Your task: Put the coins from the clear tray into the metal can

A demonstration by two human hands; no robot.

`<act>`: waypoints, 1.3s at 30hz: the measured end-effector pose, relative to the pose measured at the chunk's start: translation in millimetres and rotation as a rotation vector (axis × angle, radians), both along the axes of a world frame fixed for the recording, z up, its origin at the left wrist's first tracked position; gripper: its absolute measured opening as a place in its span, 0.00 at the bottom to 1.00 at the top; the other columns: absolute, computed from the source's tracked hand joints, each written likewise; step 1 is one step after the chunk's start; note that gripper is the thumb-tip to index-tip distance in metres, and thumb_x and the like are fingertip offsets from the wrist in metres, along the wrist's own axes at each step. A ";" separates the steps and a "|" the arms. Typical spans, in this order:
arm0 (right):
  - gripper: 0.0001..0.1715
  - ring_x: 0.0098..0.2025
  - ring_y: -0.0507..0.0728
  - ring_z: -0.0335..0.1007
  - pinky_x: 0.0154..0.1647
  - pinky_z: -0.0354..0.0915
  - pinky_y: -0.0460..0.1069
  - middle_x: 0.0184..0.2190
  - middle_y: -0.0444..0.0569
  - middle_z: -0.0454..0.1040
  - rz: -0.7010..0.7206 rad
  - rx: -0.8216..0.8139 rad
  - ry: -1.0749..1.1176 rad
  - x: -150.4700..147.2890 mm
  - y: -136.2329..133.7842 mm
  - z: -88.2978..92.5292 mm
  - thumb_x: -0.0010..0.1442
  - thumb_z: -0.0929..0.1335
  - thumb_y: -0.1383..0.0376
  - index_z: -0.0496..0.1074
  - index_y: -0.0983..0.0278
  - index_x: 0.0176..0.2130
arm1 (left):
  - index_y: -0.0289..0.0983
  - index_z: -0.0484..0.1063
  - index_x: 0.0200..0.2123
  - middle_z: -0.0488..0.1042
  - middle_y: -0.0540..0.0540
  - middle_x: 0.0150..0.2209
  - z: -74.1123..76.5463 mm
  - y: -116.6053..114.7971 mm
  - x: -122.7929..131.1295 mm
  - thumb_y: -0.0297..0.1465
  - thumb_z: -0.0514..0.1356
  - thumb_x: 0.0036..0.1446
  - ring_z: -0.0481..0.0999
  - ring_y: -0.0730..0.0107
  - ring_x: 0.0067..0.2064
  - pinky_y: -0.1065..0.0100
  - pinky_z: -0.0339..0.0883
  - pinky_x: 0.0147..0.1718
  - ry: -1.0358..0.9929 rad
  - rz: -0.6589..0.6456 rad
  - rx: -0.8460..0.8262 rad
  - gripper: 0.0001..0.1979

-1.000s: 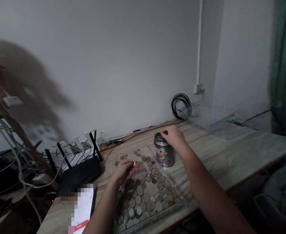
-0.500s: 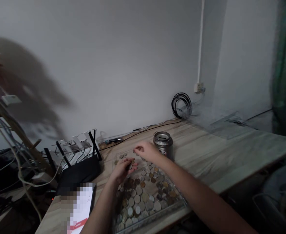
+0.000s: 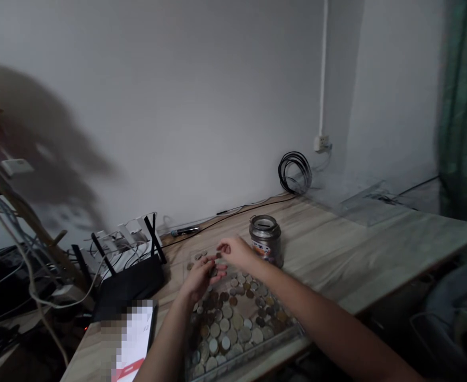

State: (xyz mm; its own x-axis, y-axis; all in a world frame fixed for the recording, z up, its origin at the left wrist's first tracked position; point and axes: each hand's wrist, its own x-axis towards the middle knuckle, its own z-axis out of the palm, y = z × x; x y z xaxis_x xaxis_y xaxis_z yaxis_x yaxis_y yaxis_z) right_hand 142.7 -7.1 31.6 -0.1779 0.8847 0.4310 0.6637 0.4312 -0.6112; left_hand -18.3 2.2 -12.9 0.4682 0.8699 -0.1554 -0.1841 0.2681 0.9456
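Note:
A clear tray [image 3: 292, 335] full of several mixed coins [image 3: 233, 321] lies on the wooden desk in front of me. My left hand [image 3: 199, 278] hovers over the tray's far left part, fingers curled around coins. My right hand [image 3: 236, 251] reaches across so that its fingertips meet the left hand's, pinching a small dark coin [image 3: 218, 255]. Just to the right of that hand stands a metal tin coin bank [image 3: 265, 237] with a slotted lid, upright, nothing touching it.
A black router [image 3: 129, 281] with antennas and tangled cables sits left of the tray. A blurred-out flat item [image 3: 133, 339] lies at the near left. A coiled black cable [image 3: 294, 172] and a wall socket [image 3: 321, 143] are at the back. The desk edge runs along the right.
My right hand left the top of the tin and swung left to meet my left hand over the tray. The left hand stayed nearly in place.

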 end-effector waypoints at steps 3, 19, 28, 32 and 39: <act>0.12 0.36 0.52 0.66 0.35 0.58 0.45 0.34 0.47 0.74 -0.266 0.298 -0.078 31.5 -10.8 30.3 0.51 0.62 0.69 0.74 0.62 0.32 | 0.32 0.60 0.43 0.73 0.39 0.37 -0.6 0.6 -0.7 0.20 0.52 0.49 0.75 0.71 0.34 0.73 0.68 0.31 0.002 0.005 -0.101 0.15; 0.14 0.34 0.52 0.65 0.35 0.57 0.45 0.33 0.48 0.73 -0.241 0.352 -0.090 33.2 -13.6 31.4 0.54 0.60 0.64 0.73 0.62 0.36 | 0.32 0.59 0.48 0.75 0.41 0.32 2.2 -1.4 1.1 0.19 0.55 0.49 0.75 0.73 0.31 0.77 0.67 0.27 0.015 0.002 -0.077 0.21; 0.10 0.27 0.50 0.66 0.25 0.55 0.43 0.26 0.43 0.75 0.061 -0.101 -0.269 -4.3 -4.6 -4.4 0.48 0.64 0.66 0.75 0.60 0.31 | 0.33 0.63 0.47 0.74 0.42 0.35 5.9 -5.2 0.6 0.24 0.56 0.51 0.75 0.71 0.32 0.75 0.68 0.28 -0.013 -0.090 -0.069 0.18; 0.11 0.37 0.52 0.66 0.35 0.57 0.45 0.32 0.46 0.74 -0.247 0.285 -0.159 31.8 -10.2 28.8 0.52 0.62 0.66 0.74 0.61 0.31 | 0.31 0.64 0.45 0.74 0.38 0.35 6.4 -6.0 -0.2 0.31 0.54 0.54 0.75 0.70 0.33 0.74 0.68 0.30 -0.015 -0.084 -0.090 0.15; 0.09 0.30 0.54 0.66 0.27 0.56 0.46 0.28 0.48 0.74 -0.614 0.125 -0.170 106.6 -5.5 45.2 0.47 0.65 0.64 0.75 0.60 0.29 | 0.31 0.65 0.40 0.74 0.38 0.34 0.9 0.0 -0.4 0.33 0.54 0.53 0.76 0.68 0.35 0.74 0.68 0.31 -0.039 -0.078 -0.151 0.13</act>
